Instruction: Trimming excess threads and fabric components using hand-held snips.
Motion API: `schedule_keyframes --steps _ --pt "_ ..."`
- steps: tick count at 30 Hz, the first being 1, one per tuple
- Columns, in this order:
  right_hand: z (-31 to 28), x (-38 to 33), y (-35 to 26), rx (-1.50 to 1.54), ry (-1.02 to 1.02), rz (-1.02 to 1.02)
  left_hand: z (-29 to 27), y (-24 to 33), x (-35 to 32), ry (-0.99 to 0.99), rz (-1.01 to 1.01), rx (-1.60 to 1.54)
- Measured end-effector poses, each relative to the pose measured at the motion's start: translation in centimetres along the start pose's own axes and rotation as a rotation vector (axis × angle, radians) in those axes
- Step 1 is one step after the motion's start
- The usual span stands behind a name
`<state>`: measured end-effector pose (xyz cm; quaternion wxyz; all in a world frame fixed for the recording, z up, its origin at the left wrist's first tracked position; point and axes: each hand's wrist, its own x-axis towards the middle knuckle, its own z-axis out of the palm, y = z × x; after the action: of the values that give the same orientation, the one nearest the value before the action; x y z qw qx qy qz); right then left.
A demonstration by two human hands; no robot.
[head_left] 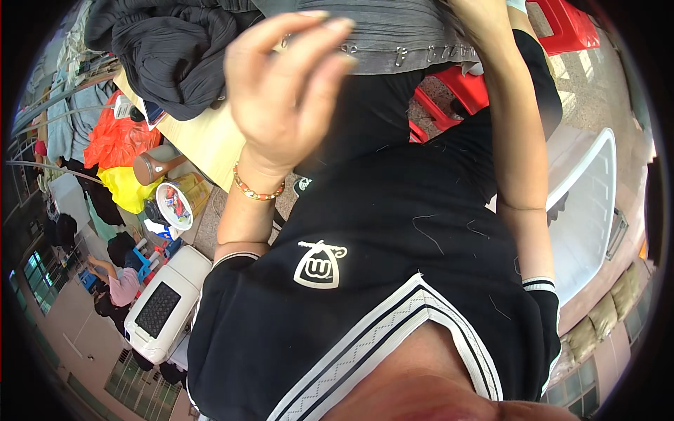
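Note:
A grey pleated garment [393, 31] lies over my lap at the top of the view. Small metal pieces that look like safety pins [401, 56] line its near edge. My left hand [284, 91] is raised in front of the garment's left part, its fingers bent and apart, and I see nothing held in it. A beaded bracelet circles that wrist. At the right end of the garment is my right hand [481, 17], cut off by the upper edge, with its fingers out of sight. Left of my left hand, a dark grey garment [168, 63] lies bunched up.
A pale wooden table [200, 137] runs under the dark garment. Beside it are red and yellow bags [116, 140], a brown container [156, 167] and a white tub [174, 205]. To my right stands a translucent plastic bin [583, 210]; red stools [562, 24] are beyond. Another person [123, 286] sits far left.

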<state>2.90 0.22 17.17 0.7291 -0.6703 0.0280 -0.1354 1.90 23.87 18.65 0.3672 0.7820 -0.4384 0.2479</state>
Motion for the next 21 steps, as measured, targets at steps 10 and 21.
schedule_keyframes --steps 10,21 --pt "0.1 -9.2 -1.3 -0.139 -0.036 -0.133 1.9 -0.8 0.2 0.071 0.274 0.097" --pt "-0.4 -9.8 -2.1 -0.613 -0.081 -0.557 2.4 1.0 -0.6 0.061 0.151 0.083"
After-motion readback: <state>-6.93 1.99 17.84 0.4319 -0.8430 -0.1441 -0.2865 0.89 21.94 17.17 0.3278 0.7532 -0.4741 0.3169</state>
